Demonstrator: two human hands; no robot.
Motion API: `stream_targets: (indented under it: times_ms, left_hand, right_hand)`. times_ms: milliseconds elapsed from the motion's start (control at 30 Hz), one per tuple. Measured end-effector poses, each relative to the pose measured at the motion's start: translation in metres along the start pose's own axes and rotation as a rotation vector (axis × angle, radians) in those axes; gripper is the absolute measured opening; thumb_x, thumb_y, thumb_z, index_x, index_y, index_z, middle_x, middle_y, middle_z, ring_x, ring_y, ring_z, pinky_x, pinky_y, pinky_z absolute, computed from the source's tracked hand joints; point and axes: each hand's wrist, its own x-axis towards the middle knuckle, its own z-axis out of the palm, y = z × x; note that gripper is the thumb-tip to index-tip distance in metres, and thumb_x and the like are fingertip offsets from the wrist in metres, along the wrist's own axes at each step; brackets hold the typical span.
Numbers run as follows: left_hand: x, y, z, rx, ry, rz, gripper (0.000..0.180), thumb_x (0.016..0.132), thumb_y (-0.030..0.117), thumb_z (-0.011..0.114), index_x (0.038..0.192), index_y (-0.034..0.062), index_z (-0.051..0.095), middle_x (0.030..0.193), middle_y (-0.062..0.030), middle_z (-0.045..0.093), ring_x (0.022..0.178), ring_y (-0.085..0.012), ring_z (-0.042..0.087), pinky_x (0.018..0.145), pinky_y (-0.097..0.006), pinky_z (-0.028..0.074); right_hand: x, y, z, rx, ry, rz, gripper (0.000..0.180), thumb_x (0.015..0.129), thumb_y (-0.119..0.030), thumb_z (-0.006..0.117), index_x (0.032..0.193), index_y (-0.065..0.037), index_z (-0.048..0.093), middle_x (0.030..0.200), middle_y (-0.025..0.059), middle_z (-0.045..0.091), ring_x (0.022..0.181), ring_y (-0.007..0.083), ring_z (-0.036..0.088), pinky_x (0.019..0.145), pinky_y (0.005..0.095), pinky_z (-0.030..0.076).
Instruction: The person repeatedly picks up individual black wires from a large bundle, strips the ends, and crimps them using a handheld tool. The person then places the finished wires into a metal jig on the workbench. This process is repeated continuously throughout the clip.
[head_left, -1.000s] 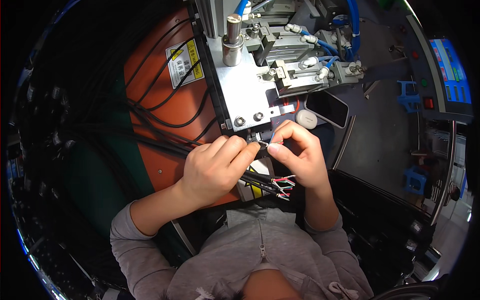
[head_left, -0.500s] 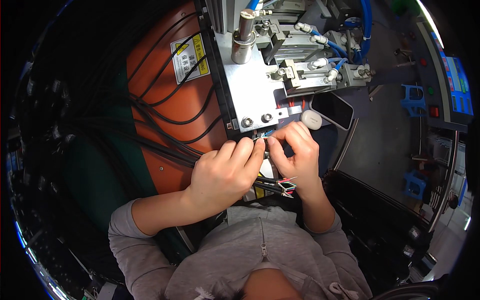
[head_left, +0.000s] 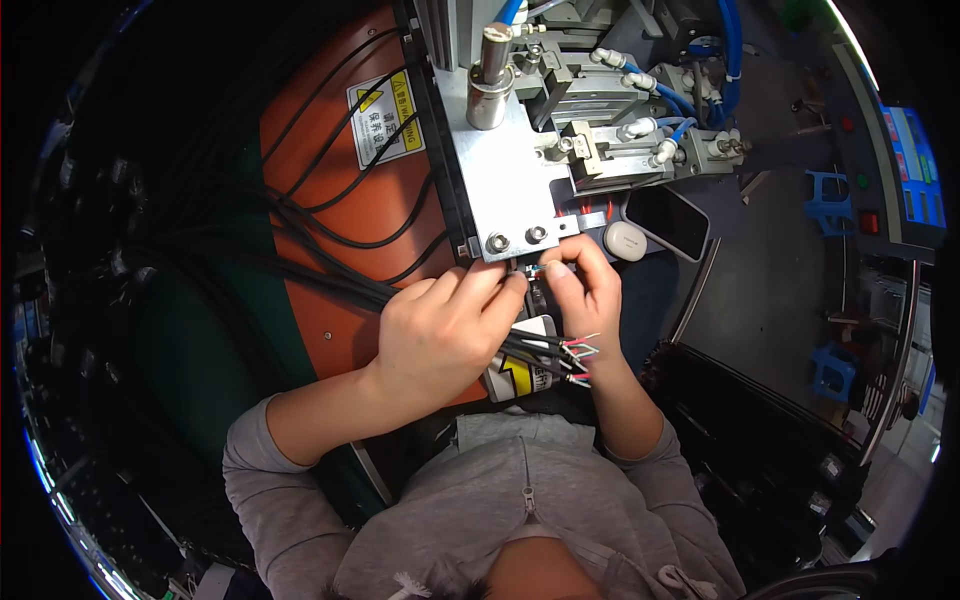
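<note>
My left hand (head_left: pixel 445 330) and my right hand (head_left: pixel 580 290) meet fingertip to fingertip just below the grey metal plate (head_left: pixel 500 165) of a machine, pinching a small dark cable end (head_left: pixel 532 280) between them. A bundle of black cables (head_left: pixel 330 285) runs from the left under my left hand. Several cut cable ends with coloured stripped wires (head_left: pixel 580 352) stick out below my right hand. The part held between the fingertips is mostly hidden.
An orange machine cover (head_left: pixel 330 170) with a yellow-and-white warning label (head_left: pixel 385 110) lies to the left. Pneumatic fittings with blue hoses (head_left: pixel 650 130) stand behind the plate. A dark phone (head_left: pixel 670 220) and a white round object (head_left: pixel 625 240) lie at right. A control panel (head_left: pixel 905 170) is far right.
Both hands have stayed pinched together at the plate's lower edge; they and the whole scene sit slightly lower in view, and the fingers have shifted a little.
</note>
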Motion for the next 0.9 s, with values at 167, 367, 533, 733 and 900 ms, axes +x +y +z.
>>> stream_targets:
  times_ms: [167, 367, 533, 733, 900]
  left_hand:
    - [-0.010, 0.007, -0.014, 0.060, -0.157, -0.063, 0.022, 0.072, 0.008, 0.066, 0.094, 0.0045, 0.067, 0.078, 0.0001, 0.056, 0.063, -0.0117, 0.056, 0.050, -0.026, 0.042]
    - [-0.008, -0.003, -0.010, -0.080, -0.102, -0.138, 0.021, 0.077, 0.013, 0.070, 0.095, 0.0036, 0.066, 0.074, -0.0063, 0.056, 0.054, -0.0185, 0.055, 0.050, -0.030, 0.042]
    - [-0.007, -0.007, -0.014, -0.331, -0.094, -0.075, 0.021, 0.072, 0.012, 0.074, 0.092, 0.0059, 0.069, 0.068, -0.0037, 0.059, 0.058, -0.0198, 0.057, 0.053, -0.031, 0.040]
    - [-0.001, -0.011, -0.019, -0.484, 0.103, -0.090, 0.032, 0.063, 0.005, 0.074, 0.095, 0.0067, 0.070, 0.076, -0.0024, 0.063, 0.064, -0.0192, 0.057, 0.058, -0.031, 0.040]
    - [-0.001, -0.014, -0.017, -0.432, 0.246, 0.024, 0.029, 0.069, 0.004, 0.072, 0.097, 0.0041, 0.068, 0.080, -0.0047, 0.061, 0.066, -0.0201, 0.056, 0.058, -0.031, 0.042]
  right_hand:
    - [-0.002, 0.001, -0.010, -0.031, -0.020, 0.073, 0.012, 0.083, -0.008, 0.068, 0.084, 0.001, 0.059, 0.076, 0.0043, 0.058, 0.074, 0.0080, 0.054, 0.068, 0.0231, 0.043]
    - [0.010, -0.011, -0.042, 0.204, -0.456, -0.439, 0.026, 0.068, 0.001, 0.077, 0.093, -0.002, 0.069, 0.088, 0.0095, 0.067, 0.080, 0.0211, 0.062, 0.074, 0.0319, 0.047]
    - [0.002, -0.015, -0.039, 0.341, -0.356, -0.382, 0.020, 0.070, 0.004, 0.074, 0.089, 0.002, 0.067, 0.086, 0.0110, 0.066, 0.078, 0.0209, 0.060, 0.072, 0.0320, 0.046]
    - [-0.009, -0.009, -0.031, 0.548, -0.202, -0.083, 0.017, 0.075, 0.004, 0.072, 0.089, 0.003, 0.062, 0.086, 0.0096, 0.062, 0.083, 0.0178, 0.056, 0.075, 0.0292, 0.045]
    - [-0.008, -0.014, -0.031, 0.426, -0.208, -0.224, 0.017, 0.075, 0.003, 0.072, 0.088, 0.002, 0.062, 0.085, 0.0099, 0.062, 0.082, 0.0185, 0.056, 0.075, 0.0304, 0.044]
